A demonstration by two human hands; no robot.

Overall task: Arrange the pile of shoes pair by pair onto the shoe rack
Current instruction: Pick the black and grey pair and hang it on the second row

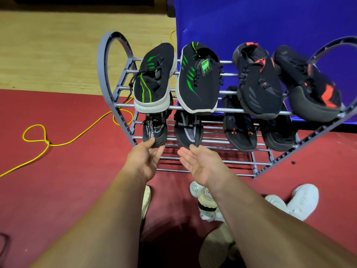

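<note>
My left hand (146, 159) is loosely spread, thumb touching the toe of a black-and-white shoe (154, 130) on the lower shelf of the grey shoe rack (101, 74). My right hand (201, 163) lies palm up, fingers relaxed, one fingertip at the toe of the matching shoe (188, 128). A green-striped pair (197, 84) and a red-marked pair (258, 84) sit on the top shelf, and white shoes (303, 200) lie on the red floor (58, 190) near me

A yellow cord (63, 145) loops across the red carpet (67, 180), which borders a wooden floor (48, 55); a blue cloth (251, 26) hangs at upper right.
</note>
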